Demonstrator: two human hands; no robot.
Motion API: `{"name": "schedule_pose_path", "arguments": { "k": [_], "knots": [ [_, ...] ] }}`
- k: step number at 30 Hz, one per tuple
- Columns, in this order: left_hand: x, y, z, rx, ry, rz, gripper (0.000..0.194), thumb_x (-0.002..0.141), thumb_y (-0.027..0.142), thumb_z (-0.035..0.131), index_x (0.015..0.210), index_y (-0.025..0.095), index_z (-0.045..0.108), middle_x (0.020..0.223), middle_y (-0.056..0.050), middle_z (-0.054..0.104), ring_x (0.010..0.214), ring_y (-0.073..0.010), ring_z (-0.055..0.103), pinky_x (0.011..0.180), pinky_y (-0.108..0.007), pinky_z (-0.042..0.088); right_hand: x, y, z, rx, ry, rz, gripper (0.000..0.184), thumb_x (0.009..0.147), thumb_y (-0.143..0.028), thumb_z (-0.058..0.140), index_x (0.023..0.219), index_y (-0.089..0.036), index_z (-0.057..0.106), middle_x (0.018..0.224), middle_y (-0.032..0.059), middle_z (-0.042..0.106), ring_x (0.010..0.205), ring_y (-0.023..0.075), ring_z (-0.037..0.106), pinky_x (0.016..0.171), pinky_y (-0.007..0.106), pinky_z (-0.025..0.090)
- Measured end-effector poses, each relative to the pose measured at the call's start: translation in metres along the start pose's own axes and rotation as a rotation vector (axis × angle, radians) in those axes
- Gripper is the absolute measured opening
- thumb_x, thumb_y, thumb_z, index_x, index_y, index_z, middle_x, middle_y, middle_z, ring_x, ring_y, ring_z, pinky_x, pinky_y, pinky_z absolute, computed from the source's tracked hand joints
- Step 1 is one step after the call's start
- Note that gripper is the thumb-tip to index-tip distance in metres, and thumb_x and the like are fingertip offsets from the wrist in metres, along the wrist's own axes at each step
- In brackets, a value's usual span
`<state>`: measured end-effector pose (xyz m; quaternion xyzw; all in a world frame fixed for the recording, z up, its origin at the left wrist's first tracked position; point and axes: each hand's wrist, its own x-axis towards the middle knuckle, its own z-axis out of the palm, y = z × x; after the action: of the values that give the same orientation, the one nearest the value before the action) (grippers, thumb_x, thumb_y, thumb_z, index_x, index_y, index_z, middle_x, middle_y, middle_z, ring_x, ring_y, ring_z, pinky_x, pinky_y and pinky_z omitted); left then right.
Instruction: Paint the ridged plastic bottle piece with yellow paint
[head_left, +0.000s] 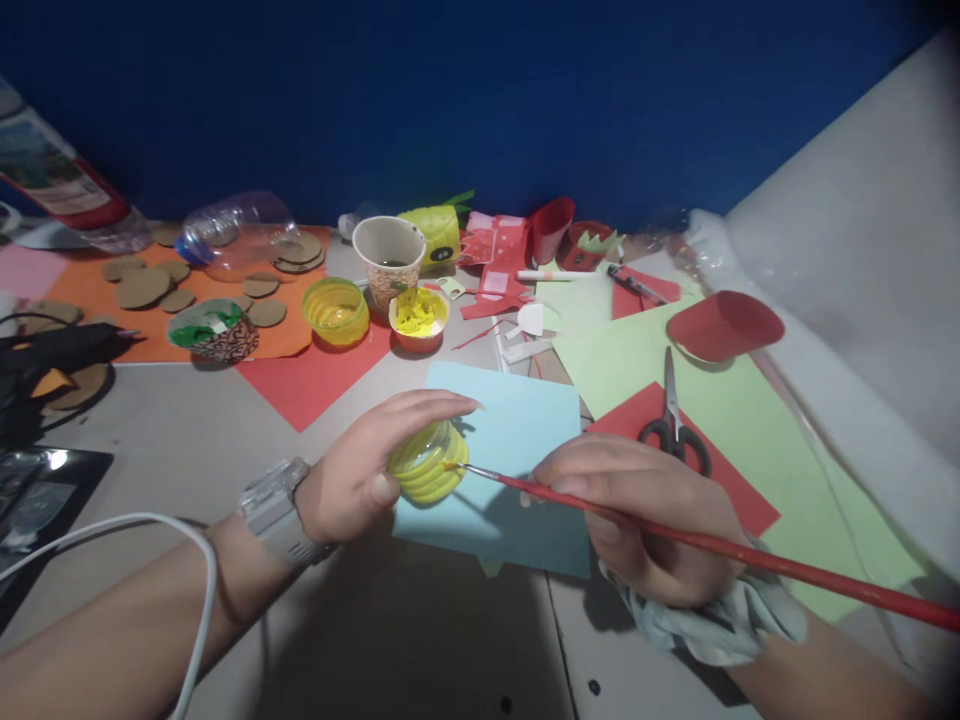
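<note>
Yellow paint coats a small ribbed plastic cup lying on a pale blue sheet. The left hand wraps it, fingers curled over the top, hiding its far side. The right hand, just right of the cup, pinches a red paintbrush; its bristles touch the cup, its handle runs off frame. Left of the cup, a bottle label is too blurred to read.

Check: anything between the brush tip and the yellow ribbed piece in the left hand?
Nothing visible. The red-handled paintbrush in the right hand has its tip right at the yellow ribbed plastic bottle piece, which the left hand holds over the light blue paper sheet.
</note>
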<state>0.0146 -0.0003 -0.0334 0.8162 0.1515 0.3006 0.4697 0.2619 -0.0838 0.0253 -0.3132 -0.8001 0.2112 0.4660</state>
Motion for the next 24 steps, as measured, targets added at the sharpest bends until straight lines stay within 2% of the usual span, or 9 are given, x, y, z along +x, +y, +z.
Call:
{"name": "schedule_pose_path", "arguments": {
  "k": [6, 10, 12, 16, 18, 24],
  "knots": [
    [-0.0003, -0.0008, -0.0001, -0.007, -0.006, -0.001, 0.1, 0.086, 0.088, 0.018, 0.145, 0.015, 0.053, 0.143, -0.015, 0.058, 0.132, -0.0349, 0.053, 0.116, -0.042, 0.035, -0.001, 0.0038, 0.0001, 0.008, 0.051, -0.058, 0.017, 0.093, -0.011, 0.052, 0.101, -0.014, 0.067, 0.075, 0.0112, 0.072, 0.066, 0.0189, 0.07, 0.058, 0.029, 0.061],
    [-0.0008, -0.0013, 0.0002, -0.005, 0.005, 0.013, 0.098, 0.087, 0.087, 0.018, 0.144, 0.015, 0.054, 0.143, -0.017, 0.059, 0.132, -0.0366, 0.053, 0.116, -0.045, 0.036, -0.0074, 0.0051, 0.0047, 0.124, 0.295, 0.044, 0.022, 0.094, -0.01, 0.054, 0.105, -0.018, 0.071, 0.077, 0.0088, 0.073, 0.066, 0.02, 0.071, 0.056, 0.031, 0.061],
    [-0.0006, -0.0009, 0.0004, -0.006, 0.006, 0.012, 0.099, 0.087, 0.087, 0.018, 0.143, 0.014, 0.055, 0.142, -0.018, 0.059, 0.131, -0.037, 0.054, 0.115, -0.046, 0.037, -0.0081, 0.005, 0.0073, 0.192, 0.351, 0.075, 0.024, 0.094, -0.01, 0.054, 0.106, -0.02, 0.072, 0.077, 0.0068, 0.073, 0.063, 0.0191, 0.071, 0.054, 0.031, 0.061],
    [0.0008, 0.0008, 0.0005, -0.016, 0.006, -0.011, 0.101, 0.085, 0.089, 0.02, 0.143, 0.014, 0.055, 0.14, -0.017, 0.06, 0.128, -0.0367, 0.056, 0.113, -0.046, 0.039, -0.003, 0.0037, 0.0083, 0.2, 0.177, 0.043, 0.019, 0.095, -0.015, 0.056, 0.106, -0.019, 0.072, 0.073, 0.0068, 0.073, 0.062, 0.0189, 0.071, 0.053, 0.03, 0.06],
    [0.0014, 0.0015, 0.0005, -0.02, 0.007, -0.011, 0.101, 0.084, 0.089, 0.021, 0.142, 0.015, 0.056, 0.14, -0.017, 0.061, 0.127, -0.0368, 0.056, 0.112, -0.046, 0.039, -0.0009, 0.0035, 0.0074, 0.167, 0.131, 0.051, 0.018, 0.095, -0.016, 0.056, 0.104, -0.019, 0.071, 0.073, 0.0075, 0.073, 0.063, 0.0196, 0.072, 0.055, 0.031, 0.061],
    [0.0014, 0.0016, 0.0005, -0.02, 0.008, -0.002, 0.098, 0.086, 0.088, 0.022, 0.143, 0.015, 0.056, 0.14, -0.018, 0.061, 0.126, -0.0378, 0.057, 0.112, -0.048, 0.04, -0.0047, 0.0069, 0.0066, 0.105, 0.149, 0.069, 0.017, 0.093, -0.012, 0.053, 0.096, -0.018, 0.069, 0.074, 0.0065, 0.073, 0.065, 0.0186, 0.072, 0.057, 0.03, 0.061]
  ]
}}
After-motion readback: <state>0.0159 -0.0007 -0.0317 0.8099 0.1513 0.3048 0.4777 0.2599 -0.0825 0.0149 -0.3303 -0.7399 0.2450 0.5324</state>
